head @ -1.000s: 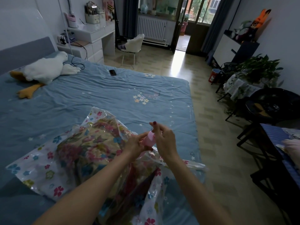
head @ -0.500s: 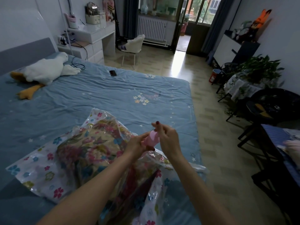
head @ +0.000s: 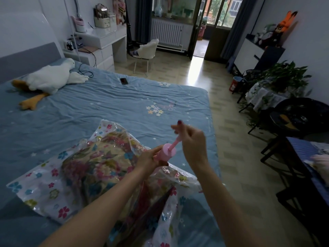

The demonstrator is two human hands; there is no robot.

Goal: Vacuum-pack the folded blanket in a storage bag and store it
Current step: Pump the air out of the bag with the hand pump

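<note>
Head view: a bedroom is seen from above the bed (head: 106,107), with both forearms reaching forward.
Bag: a clear storage bag (head: 48,189) printed with small flowers is laid on the blue bedsheet, near the closer edge of the bed.
Blanket: a folded floral blanket (head: 96,168) is seen inside the bag, filling its middle part; the bag's left margin is lying flat and loose.
Pump: a pink hand pump (head: 166,154) is stood on the top of the bag, tilted a little to the right; its thin rod (head: 175,142) is drawn out of the wide cylinder.
Left hand: the left hand (head: 148,160) is wrapped around the lower part of the pump cylinder, so the cylinder is gripped.
Right hand: the right hand (head: 191,139) is closed around the upper end of the rod, above and to the right of the cylinder; the handle itself is hidden by the fingers.
Goose: a white plush goose (head: 48,79) with orange feet is laid at the far left of the bed, well apart from the bag.
Phone: a dark phone (head: 123,81) is laid on the far side of the bed.
Chair: a white chair (head: 146,50) is stood on the floor beyond the bed, near a white desk (head: 105,40).
</note>
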